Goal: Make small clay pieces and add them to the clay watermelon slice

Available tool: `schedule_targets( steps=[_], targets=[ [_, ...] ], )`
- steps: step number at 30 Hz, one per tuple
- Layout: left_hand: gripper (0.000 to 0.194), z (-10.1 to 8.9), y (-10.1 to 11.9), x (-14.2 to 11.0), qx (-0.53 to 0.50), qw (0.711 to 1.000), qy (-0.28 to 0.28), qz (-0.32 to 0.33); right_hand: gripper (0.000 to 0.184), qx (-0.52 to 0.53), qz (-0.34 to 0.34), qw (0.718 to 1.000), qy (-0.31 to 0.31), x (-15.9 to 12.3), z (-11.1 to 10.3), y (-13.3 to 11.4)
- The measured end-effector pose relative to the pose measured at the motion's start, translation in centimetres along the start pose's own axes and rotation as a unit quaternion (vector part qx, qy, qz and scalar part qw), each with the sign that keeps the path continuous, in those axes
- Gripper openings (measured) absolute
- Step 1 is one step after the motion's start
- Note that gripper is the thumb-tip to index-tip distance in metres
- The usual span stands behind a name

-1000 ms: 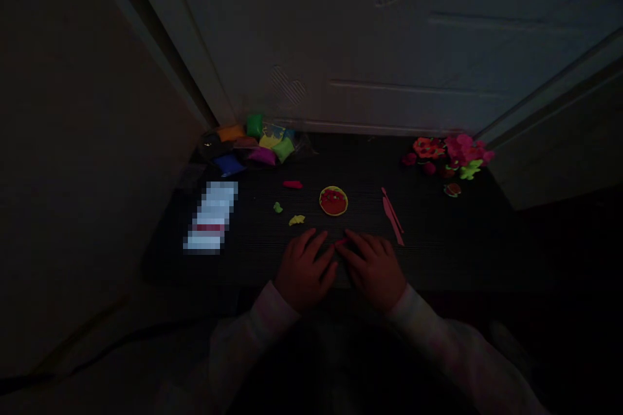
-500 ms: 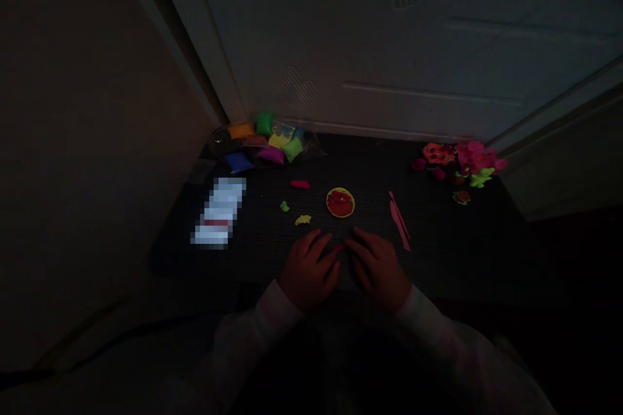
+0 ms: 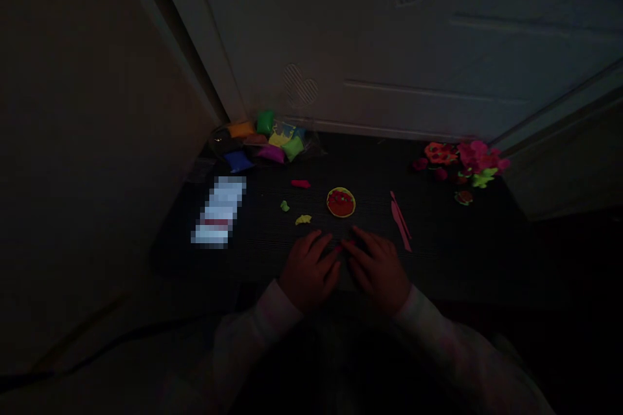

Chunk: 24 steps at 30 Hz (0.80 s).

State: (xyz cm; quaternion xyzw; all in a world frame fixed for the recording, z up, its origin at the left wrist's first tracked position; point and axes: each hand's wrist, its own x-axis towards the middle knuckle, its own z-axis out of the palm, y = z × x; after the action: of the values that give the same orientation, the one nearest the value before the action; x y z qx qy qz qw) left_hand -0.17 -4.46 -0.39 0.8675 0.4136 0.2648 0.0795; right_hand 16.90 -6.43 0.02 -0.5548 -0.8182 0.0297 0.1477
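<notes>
Pressing a small pink piece (image 3: 346, 244) on the dark bench (image 3: 452, 240)
Left hand (image 3: 307, 271) and right hand (image 3: 380, 271), fingers loosely spread, both touch it with their fingertips, just nearer the person than the yellow-rimmed red disc (image 3: 341, 202).

2 long pale fabric sleeves (image 3: 445, 337) reaching the wrists, faint blotches of pink, soft blurred pattern, lower clothing too dark to tell

Pale door (image 3: 370, 45) with heart-shaped relief (image 3: 300, 85) behind a dark low table (image 3: 452, 240), in dim light.
</notes>
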Motion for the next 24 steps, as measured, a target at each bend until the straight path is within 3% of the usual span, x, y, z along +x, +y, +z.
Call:
schedule_targets(
  steps=[7, 12, 16, 24],
  targets=[
    [0.025, 0.0, 0.0, 0.0, -0.003, 1.0, -0.006, -0.005, 0.029, -0.001, 0.014, 1.0, 0.01, 0.1, 0.0, -0.2],
    [0.025, 0.0, 0.0, 0.1, -0.005, 1.0, -0.013, -0.002, 0.032, 0.076, 0.028, 0.994, 0.073, -0.4, 0.4, 1.0],
    [0.032, -0.3, 0.1, 0.3, -0.002, 0.999, -0.047, 0.004, 0.028, 0.063, 0.068, 0.99, 0.107, -0.7, 0.6, 1.1],
    [0.044, -0.4, 0.5, 0.8, 0.034, 0.994, -0.099, 0.004, 0.024, 0.002, 0.063, 0.994, 0.084, -0.6, 0.4, 0.1]
  ],
)
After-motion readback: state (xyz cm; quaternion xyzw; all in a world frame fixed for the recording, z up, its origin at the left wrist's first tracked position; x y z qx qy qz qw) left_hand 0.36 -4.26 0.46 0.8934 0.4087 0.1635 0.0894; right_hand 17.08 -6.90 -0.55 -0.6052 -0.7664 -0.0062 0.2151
